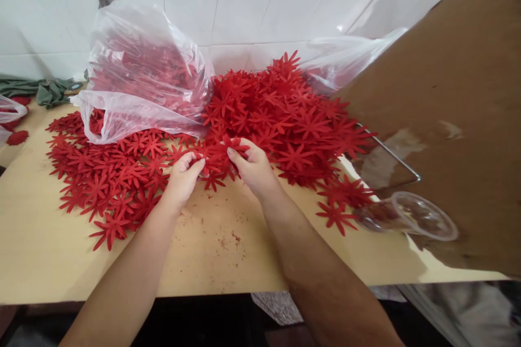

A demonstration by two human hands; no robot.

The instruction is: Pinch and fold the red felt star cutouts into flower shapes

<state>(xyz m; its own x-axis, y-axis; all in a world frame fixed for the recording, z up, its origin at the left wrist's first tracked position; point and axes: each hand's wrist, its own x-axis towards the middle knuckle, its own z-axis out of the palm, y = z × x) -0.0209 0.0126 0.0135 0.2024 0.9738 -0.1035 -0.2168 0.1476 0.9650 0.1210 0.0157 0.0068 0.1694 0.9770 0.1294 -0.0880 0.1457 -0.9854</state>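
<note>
My left hand point(186, 174) pinches the edge of a red flower-shaped cutout point(211, 158) between thumb and fingers. Close beside it, my right hand point(250, 165) also has its fingers closed on red petals. Whether both hands grip one cutout or separate ones, I cannot tell. Behind and to the right of my hands rises a big heap of red flower cutouts point(280, 114). A flatter spread of the same cutouts point(109, 173) lies to the left of my left hand.
A clear plastic bag point(142, 70) full of red pieces leans on the tiled wall point(244, 0). At right stand a cardboard sheet point(456, 97) and a clear plastic cup point(423, 217) on its side. Green cloth point(52, 91) lies at the far left. Red crumbs dot the table point(211, 271).
</note>
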